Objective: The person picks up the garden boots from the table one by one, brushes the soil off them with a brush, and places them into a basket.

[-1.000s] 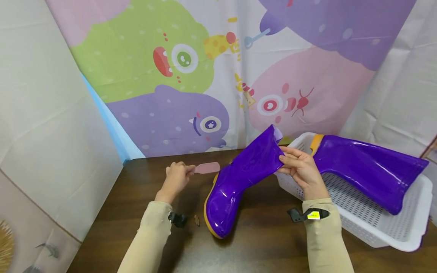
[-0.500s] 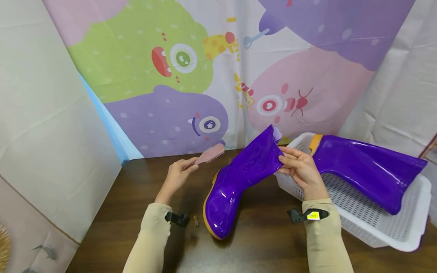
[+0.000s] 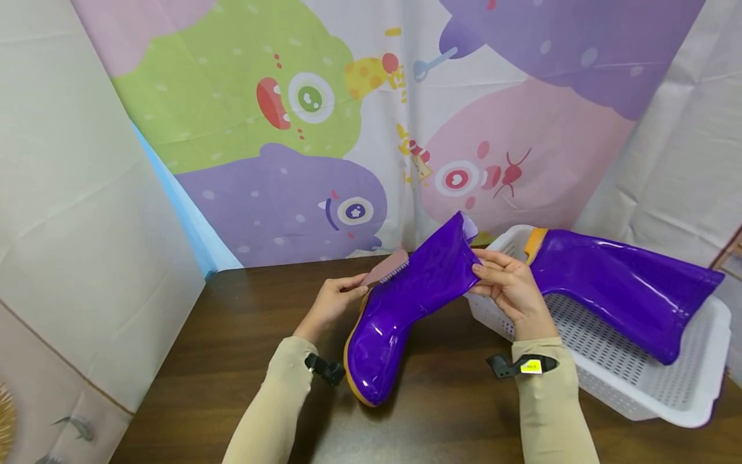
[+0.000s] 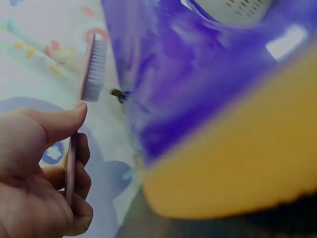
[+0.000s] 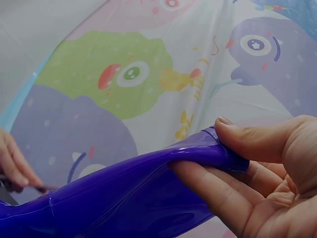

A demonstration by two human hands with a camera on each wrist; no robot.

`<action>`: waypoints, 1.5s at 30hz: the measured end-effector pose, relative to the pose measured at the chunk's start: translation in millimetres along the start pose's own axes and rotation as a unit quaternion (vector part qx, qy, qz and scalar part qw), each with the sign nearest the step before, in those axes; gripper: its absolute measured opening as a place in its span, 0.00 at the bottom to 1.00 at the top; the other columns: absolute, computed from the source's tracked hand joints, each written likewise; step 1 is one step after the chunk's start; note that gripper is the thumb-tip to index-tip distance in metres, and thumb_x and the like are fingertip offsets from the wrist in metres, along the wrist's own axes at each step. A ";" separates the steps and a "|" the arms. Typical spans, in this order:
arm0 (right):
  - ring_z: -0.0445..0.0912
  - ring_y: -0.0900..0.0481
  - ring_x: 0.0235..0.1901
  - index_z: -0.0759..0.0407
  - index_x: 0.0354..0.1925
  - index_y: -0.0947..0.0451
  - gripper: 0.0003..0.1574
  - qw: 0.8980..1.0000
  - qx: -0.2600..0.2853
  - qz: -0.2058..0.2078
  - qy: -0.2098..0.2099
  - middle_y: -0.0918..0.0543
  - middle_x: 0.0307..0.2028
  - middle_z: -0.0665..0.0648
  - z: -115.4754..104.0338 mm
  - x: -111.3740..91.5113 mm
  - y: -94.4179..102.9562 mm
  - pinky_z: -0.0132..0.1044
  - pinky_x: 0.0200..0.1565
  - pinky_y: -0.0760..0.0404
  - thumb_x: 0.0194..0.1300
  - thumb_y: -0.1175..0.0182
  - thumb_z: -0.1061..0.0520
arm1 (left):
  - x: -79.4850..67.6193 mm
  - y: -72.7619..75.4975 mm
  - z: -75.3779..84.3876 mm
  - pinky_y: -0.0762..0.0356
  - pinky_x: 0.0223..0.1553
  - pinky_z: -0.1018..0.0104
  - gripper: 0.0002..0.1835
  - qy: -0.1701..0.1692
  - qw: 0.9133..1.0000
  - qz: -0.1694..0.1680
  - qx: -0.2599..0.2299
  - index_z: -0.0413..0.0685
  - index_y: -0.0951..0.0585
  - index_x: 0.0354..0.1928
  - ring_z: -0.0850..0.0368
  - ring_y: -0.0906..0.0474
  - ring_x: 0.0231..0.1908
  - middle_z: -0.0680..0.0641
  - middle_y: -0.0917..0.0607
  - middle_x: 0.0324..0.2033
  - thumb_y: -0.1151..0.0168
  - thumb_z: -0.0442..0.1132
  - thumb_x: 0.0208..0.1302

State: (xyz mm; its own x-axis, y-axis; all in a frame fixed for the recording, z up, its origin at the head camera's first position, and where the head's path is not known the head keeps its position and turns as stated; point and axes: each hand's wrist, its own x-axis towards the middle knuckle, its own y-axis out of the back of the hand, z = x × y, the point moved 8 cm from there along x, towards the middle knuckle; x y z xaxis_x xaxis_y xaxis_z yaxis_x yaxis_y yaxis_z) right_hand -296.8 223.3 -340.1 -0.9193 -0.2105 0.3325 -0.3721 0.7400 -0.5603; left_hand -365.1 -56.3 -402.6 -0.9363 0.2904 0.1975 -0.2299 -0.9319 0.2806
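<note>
A purple rain boot [image 3: 385, 351] with a yellow sole leans at a slant over the table, its toe low and toward me. My right hand [image 3: 509, 287] pinches the top edge of its shaft, thumb on one side and fingers on the other. My left hand [image 3: 330, 303] grips a pink brush [image 3: 387, 267] by its handle, beside the back of the boot. In the left wrist view the white bristles [image 4: 96, 69] face the shaft, with a narrow gap between. A small dark brown bit [image 4: 119, 94] clings to the boot's back there.
A white perforated basket [image 3: 632, 393] stands on the dark wooden table [image 3: 232, 361] at the right. Lying across it is a second purple boot [image 3: 614, 283], its yellow heel up at the left rim. A cartoon-printed curtain [image 3: 278, 212] hangs behind the table.
The left hand has turned the brush from flat to bristles facing the boot and brought it rightward to the shaft. The right hand and both boots stay put.
</note>
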 end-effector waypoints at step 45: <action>0.53 0.17 0.34 0.66 0.45 0.20 0.20 1.000 0.000 0.004 -0.007 0.17 0.37 0.63 0.6 -0.5 3.7 0.43 0.32 0.20 0.62 0.55 0.77 | -34.7 85.6 -63.4 0.33 0.52 0.49 0.16 0.119 0.964 0.089 0.220 0.40 0.19 0.48 0.42 0.28 0.52 0.38 0.20 0.46 0.37 0.37 0.58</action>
State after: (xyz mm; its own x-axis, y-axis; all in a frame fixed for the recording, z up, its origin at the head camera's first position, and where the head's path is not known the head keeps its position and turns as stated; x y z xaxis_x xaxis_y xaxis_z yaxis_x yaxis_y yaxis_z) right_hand -297.8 225.7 -342.8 -0.9239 -0.2131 0.3177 -0.3646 0.7423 -0.5622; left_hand -369.2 -159.9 -444.9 -0.9970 0.0281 0.0722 0.0250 -0.7652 0.6433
